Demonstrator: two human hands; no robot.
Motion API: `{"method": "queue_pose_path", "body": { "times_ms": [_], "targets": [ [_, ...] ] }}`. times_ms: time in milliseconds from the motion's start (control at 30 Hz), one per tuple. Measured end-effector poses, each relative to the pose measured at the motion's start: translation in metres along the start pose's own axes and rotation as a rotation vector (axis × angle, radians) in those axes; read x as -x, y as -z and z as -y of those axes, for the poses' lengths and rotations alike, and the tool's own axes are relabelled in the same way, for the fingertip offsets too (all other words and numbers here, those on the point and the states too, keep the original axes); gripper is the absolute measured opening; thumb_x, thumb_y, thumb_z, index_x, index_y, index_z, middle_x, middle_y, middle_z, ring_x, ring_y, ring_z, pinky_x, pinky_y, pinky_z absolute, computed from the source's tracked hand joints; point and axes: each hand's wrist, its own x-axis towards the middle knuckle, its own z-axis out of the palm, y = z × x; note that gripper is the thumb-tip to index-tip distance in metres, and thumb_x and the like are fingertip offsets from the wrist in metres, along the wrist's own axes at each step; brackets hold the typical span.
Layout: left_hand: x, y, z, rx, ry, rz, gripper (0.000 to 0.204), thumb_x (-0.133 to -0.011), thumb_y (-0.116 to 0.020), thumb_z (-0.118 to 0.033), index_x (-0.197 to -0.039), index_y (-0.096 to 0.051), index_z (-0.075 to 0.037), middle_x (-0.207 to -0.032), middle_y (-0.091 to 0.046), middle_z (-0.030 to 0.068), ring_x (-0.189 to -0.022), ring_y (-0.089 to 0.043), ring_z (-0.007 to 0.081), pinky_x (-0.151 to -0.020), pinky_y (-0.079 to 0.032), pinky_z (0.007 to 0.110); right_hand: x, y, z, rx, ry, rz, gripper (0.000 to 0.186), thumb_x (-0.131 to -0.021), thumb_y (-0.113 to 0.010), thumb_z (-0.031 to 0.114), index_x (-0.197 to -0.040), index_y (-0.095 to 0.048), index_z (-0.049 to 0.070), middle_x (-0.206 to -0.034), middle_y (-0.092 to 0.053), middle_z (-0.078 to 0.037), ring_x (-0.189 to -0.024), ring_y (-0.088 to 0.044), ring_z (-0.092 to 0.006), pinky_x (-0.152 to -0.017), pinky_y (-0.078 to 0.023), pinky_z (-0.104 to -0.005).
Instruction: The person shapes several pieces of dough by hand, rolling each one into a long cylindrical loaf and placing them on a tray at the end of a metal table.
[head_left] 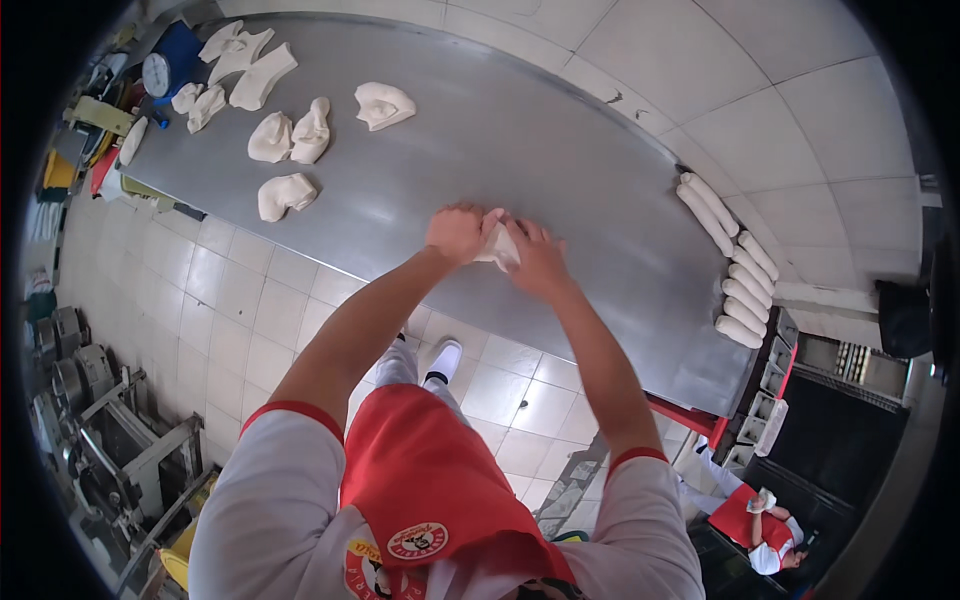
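A pale piece of dough (499, 249) lies near the front edge of the steel table (560, 170), between my two hands. My left hand (460, 233) is curled against its left side, fingers bent and thumb toward the dough. From the right, my right hand (537, 257) grips the dough, its thumb over the top and its fingers bent on the far side. The hands partly hide the dough. Several loose dough pieces, among them one lump (384, 105) and another nearer the edge (286, 196), rest on the table's left part.
Several smooth dough rolls (745, 290) are lined up at the table's right end. A blue dial scale (170, 65) stands at the far left. A tiled wall (690, 70) runs behind. Machinery (120, 430) stands lower left; another person (750, 515) is at the lower right.
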Motion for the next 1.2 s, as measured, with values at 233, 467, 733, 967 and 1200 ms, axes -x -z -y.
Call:
{"method": "queue_pose_path", "body": {
  "times_ms": [233,467,733,967,1200],
  "targets": [
    [-0.004,-0.018,-0.011,-0.134,-0.072,-0.319,0.027,-0.106,-0.055,-0.035,-0.099,-0.069,-0.014,-0.111,-0.07,0.0072,-0.104,-0.065,0.0308,-0.089,-0.049,0.049,-0.045,-0.016,0.013,0.039,-0.131,0.049,0.058,-0.096,-0.074,0.025,-0.15,-0.055,0.011,-0.142,-0.057,-0.011,-0.134,-0.056,-0.0335,-0.105,-0.043,-0.0541],
    [0.01,-0.024,0.031,0.044,-0.198,-0.312,0.026,-0.106,-0.054,-0.034,-0.099,-0.069,-0.013,-0.105,-0.066,0.0057,-0.103,-0.062,0.0284,-0.088,-0.045,0.046,-0.015,-0.024,0.04,-0.005,0.031,-0.098,0.054,-0.092,-0.075,0.025,-0.141,-0.057,0.011,-0.128,-0.06,-0.009,-0.122,-0.059,-0.031,-0.096,-0.044,-0.0541],
    [0.003,-0.025,-0.013,-0.11,-0.004,-0.269,0.029,-0.108,-0.053,-0.034,-0.105,-0.07,-0.011,-0.116,-0.069,0.0073,-0.116,-0.063,0.0285,-0.096,-0.047,0.047,-0.038,-0.015,0.038,0.121,-0.16,-0.044,0.059,-0.091,-0.076,0.029,-0.144,-0.056,0.01,-0.129,-0.061,-0.009,-0.124,-0.058,-0.0291,-0.097,-0.043,-0.0552],
    [0.02,-0.015,-0.011,-0.037,-0.035,-0.095,0.035,-0.108,-0.051,-0.039,-0.107,-0.069,-0.01,-0.112,-0.066,0.0088,-0.112,-0.061,0.029,-0.094,-0.044,0.049,0.002,-0.031,0.027,0.117,-0.104,-0.042,0.064,-0.095,-0.072,0.03,-0.153,-0.053,0.01,-0.134,-0.059,-0.008,-0.127,-0.055,-0.028,-0.099,-0.042,-0.0536],
    [0.053,-0.013,-0.009,0.004,-0.203,-0.222,0.041,-0.107,-0.056,-0.038,-0.135,-0.062,-0.009,-0.128,-0.065,0.0113,-0.126,-0.059,0.0323,-0.107,-0.043,0.051,0.028,-0.037,0.039,0.118,-0.058,-0.242,0.077,-0.097,-0.071,0.027,-0.165,-0.039,0.01,-0.145,-0.057,-0.011,-0.131,-0.054,-0.0301,-0.107,-0.042,-0.0534]
  ]
}}
